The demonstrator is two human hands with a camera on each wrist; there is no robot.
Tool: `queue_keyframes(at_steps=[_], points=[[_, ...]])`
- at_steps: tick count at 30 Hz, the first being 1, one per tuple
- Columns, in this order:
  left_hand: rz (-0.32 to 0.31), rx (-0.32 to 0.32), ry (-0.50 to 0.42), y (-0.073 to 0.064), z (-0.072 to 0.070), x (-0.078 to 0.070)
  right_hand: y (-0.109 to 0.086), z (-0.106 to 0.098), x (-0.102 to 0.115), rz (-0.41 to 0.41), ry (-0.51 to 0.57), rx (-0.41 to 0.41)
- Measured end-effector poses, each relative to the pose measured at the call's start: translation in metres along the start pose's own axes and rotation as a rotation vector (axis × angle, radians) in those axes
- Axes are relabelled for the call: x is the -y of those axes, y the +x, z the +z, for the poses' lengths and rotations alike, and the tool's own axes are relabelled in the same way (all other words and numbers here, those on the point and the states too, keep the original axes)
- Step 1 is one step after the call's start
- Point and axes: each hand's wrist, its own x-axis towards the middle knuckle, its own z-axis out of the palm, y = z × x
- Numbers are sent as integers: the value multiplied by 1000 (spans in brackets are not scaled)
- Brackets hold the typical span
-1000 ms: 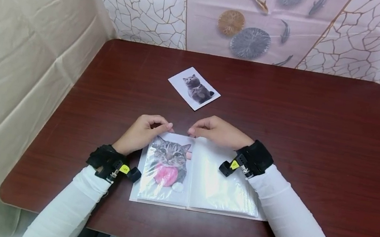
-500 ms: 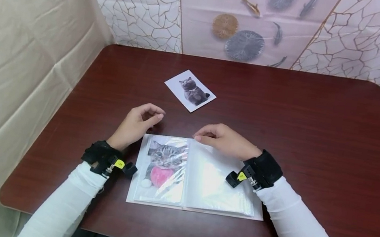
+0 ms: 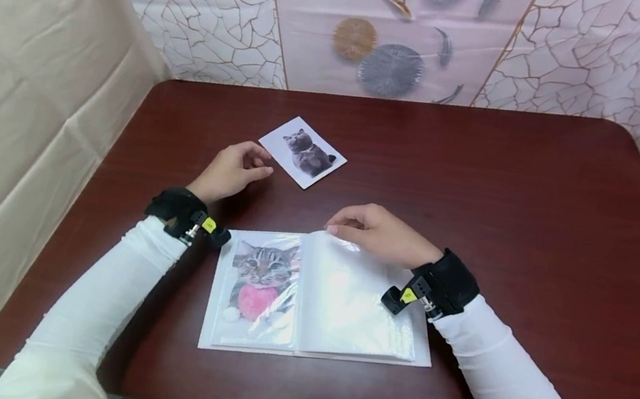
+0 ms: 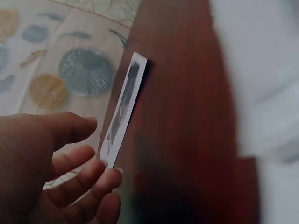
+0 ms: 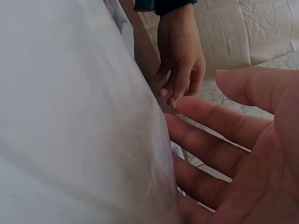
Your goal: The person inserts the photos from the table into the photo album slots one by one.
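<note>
An album [image 3: 363, 302] of clear sleeves lies spread on the table. Its left sleeve holds a picture of a striped cat with a pink heart [image 3: 261, 280]; the right sleeve looks blank. Beyond the album lies a loose photo of a grey cat [image 3: 310, 157], turned cornerwise. My left hand [image 3: 231, 171] is at that photo's left corner, fingers loosely bent and thumb apart, pinching nothing. At the album's top edge is my right hand [image 3: 382, 233]. In the right wrist view its relaxed fingers touch the sleeve page [image 5: 88, 121], with the thumb held away from it.
The dark red-brown table [image 3: 511, 207] extends to both sides and behind the photo. A pale cloth [image 3: 13, 133] hangs along the left side. Patterned sheeting [image 3: 395, 31] stands behind the far edge.
My left hand has left the album's top edge and moved forward to the loose photo. The right hand has stayed by the album's top. The head view has shifted slightly.
</note>
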Motion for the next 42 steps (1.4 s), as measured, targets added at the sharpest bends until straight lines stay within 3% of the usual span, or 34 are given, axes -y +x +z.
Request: queue_keyframes(at_steps=[9, 14, 21, 32, 37, 42], points=[[-116, 41, 175, 39, -13, -2, 2, -3, 4, -1, 5, -48], [-188, 58, 251, 48, -14, -1, 3, -5, 5, -12, 20, -75], [-250, 35, 256, 51, -10, -2, 4, -4, 4, -17, 24, -79], [-209, -49, 81, 56, -1, 3, 4, -2, 0, -23, 43, -115], [-212, -100, -96, 59, 5, 2, 3, -2, -3, -16, 64, -117], [-155, -121, -237, 58, 8, 2, 2, -5, -5, 9, 68, -109]])
